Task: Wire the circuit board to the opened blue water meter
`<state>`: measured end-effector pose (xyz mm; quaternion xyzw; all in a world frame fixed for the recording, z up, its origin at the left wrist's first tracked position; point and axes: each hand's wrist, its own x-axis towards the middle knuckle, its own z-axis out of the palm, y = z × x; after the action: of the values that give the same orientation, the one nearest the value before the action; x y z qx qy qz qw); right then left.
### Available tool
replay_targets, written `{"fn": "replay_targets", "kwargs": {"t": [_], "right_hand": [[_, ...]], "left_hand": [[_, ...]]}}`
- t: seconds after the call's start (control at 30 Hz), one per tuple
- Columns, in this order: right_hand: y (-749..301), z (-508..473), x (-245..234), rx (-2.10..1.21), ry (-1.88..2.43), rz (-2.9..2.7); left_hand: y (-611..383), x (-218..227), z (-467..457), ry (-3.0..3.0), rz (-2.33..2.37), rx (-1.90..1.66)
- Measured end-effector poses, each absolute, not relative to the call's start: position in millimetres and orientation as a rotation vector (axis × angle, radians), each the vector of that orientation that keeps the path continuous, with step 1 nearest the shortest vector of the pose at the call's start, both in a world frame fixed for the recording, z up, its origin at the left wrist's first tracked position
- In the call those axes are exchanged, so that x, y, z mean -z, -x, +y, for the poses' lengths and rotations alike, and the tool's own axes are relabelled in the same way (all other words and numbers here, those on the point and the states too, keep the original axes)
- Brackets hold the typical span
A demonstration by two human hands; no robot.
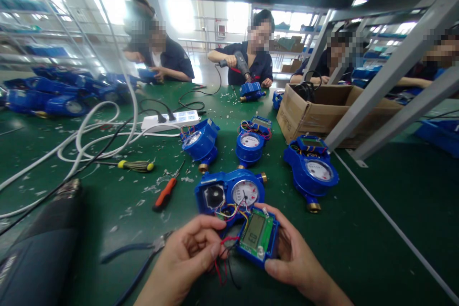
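An open blue water meter lies on the green table in front of me, its dial up and coloured wires spilling out. My right hand grips the meter's blue lid with a green circuit board and LCD screen, tilted towards me. My left hand is closed in a pinch on the thin red and black wires that run from the board to the meter.
Three more blue meters stand beyond. Orange-handled cutters, a yellow-black screwdriver, blue pliers, a black heat gun, a power strip with cables lie left. A cardboard box and grey frame legs stand right. Several people work opposite.
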<state>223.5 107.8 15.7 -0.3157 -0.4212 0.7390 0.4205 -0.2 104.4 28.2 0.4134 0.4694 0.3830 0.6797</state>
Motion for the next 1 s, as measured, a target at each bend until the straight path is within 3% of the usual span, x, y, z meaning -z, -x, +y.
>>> {"fn": "replay_targets", "kwargs": {"t": [0.27, 0.73, 1.0], "right_hand": [[-229, 109, -12, -1.818, 0.814, -1.148], [-245, 114, -14, -1.588, 1.116, -1.576], [-245, 114, -13, -1.541, 1.112, -1.564]], "left_hand": [[3, -26, 108, -0.974, 1.07, -0.799], [-5, -32, 107, -1.599, 1.414, -0.605], [-5, -34, 106, -1.502, 1.308, -0.596]]}}
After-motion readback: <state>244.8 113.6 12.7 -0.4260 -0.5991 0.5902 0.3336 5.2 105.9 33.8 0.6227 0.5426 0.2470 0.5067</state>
